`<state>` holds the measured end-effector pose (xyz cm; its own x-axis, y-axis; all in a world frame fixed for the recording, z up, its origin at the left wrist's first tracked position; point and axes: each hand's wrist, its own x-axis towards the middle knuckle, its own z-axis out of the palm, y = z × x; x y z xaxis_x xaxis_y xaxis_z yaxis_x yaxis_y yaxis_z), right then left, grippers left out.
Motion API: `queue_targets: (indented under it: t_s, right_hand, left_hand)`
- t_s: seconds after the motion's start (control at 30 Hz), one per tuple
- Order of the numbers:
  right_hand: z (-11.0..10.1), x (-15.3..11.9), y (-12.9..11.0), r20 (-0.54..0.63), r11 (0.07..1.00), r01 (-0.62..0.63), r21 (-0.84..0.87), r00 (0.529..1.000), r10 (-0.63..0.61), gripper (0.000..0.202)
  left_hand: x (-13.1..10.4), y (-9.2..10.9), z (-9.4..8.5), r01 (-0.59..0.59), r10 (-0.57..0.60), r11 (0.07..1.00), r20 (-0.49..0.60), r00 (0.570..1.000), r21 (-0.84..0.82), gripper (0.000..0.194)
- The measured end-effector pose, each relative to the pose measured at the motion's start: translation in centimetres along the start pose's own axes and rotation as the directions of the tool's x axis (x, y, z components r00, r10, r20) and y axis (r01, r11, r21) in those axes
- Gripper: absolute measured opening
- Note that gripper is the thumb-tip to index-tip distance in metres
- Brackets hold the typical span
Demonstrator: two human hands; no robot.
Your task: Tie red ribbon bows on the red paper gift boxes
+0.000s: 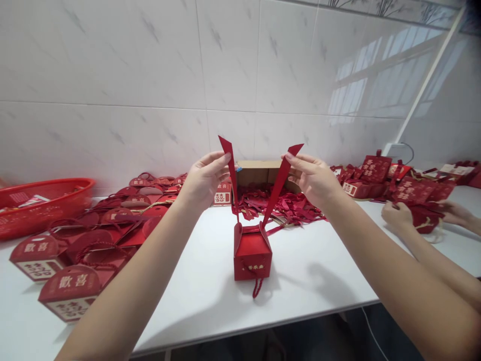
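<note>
A small red gift box (252,253) with gold characters stands upright on the white table, its top flaps drawn together. A twisted cord loop (257,288) hangs down its front. From the top of the box a red ribbon (277,189) rises in a V, one end to each side. My left hand (206,178) pinches the left end between thumb and fingers. The right end is pinched the same way by my right hand (310,175). Both hands are raised above the box, well apart from each other.
Behind the box, a cardboard carton (259,164) lies with many red ribbons (289,204) spilling out. Rows of red gift boxes (71,291) fill the left, beside a red plastic basket (48,203). At right, a co-worker's hands (398,218) handle a dark red box (424,218).
</note>
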<state>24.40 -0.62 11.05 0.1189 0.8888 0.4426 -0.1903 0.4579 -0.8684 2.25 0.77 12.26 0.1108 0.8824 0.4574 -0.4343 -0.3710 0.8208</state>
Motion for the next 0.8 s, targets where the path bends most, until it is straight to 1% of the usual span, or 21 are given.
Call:
queue_targets:
  t_s: [0.07,0.17,0.27,0.37,0.43,0.57,0.6,0.63,0.73,0.8]
  right_hand:
    - [0.0,-0.1,-0.2,0.015,1.0,0.011,0.005,1.0,-0.011,0.023]
    - [0.3,-0.4,-0.3,0.096,0.999,-0.018,0.05,0.995,0.013,0.022]
    - [1.0,-0.4,0.0,0.156,0.994,-0.087,0.065,0.985,0.076,0.022]
    - [2.1,-0.2,0.6,0.178,0.991,-0.131,-0.008,0.975,0.13,0.02]
    - [2.8,-0.2,1.0,0.229,0.987,-0.156,-0.044,0.96,0.162,0.017]
    - [3.7,-0.7,1.6,0.427,0.98,-0.199,0.015,0.887,0.174,0.01]
    - [3.8,-0.8,1.7,0.463,0.98,-0.198,0.027,0.871,0.163,0.009]
    - [3.9,-1.0,1.9,0.479,0.982,-0.184,0.031,0.865,0.147,0.008]
    - [3.9,-1.2,2.5,0.448,0.993,-0.118,0.031,0.889,0.092,0.018]
    - [3.8,-1.2,2.9,0.424,0.994,-0.105,0.037,0.902,0.08,0.022]
  left_hand:
    - [0.0,0.0,0.0,0.002,-0.002,1.0,0.002,1.0,0.011,0.024]
    - [0.1,0.0,0.0,0.023,-0.024,0.999,0.026,0.999,0.034,0.026]
    - [0.0,-0.3,0.1,0.048,-0.06,0.994,0.124,0.991,0.096,0.025]
    - [-0.2,-0.6,0.4,0.003,-0.064,0.971,0.246,0.967,0.241,0.025]
    - [-0.5,-0.8,0.7,-0.039,-0.066,0.937,0.284,0.956,0.348,0.028]
    - [-0.9,-1.0,1.2,-0.105,-0.014,0.871,0.238,0.971,0.479,0.041]
    - [-1.0,-1.1,1.3,-0.122,0.004,0.857,0.229,0.973,0.5,0.044]
    - [-1.0,-1.2,1.2,-0.138,0.019,0.843,0.228,0.973,0.519,0.046]
    - [-1.1,-1.6,0.9,-0.155,0.027,0.815,0.23,0.973,0.559,0.047]
    - [-1.0,-1.9,0.5,-0.112,-0.023,0.841,0.242,0.97,0.53,0.044]
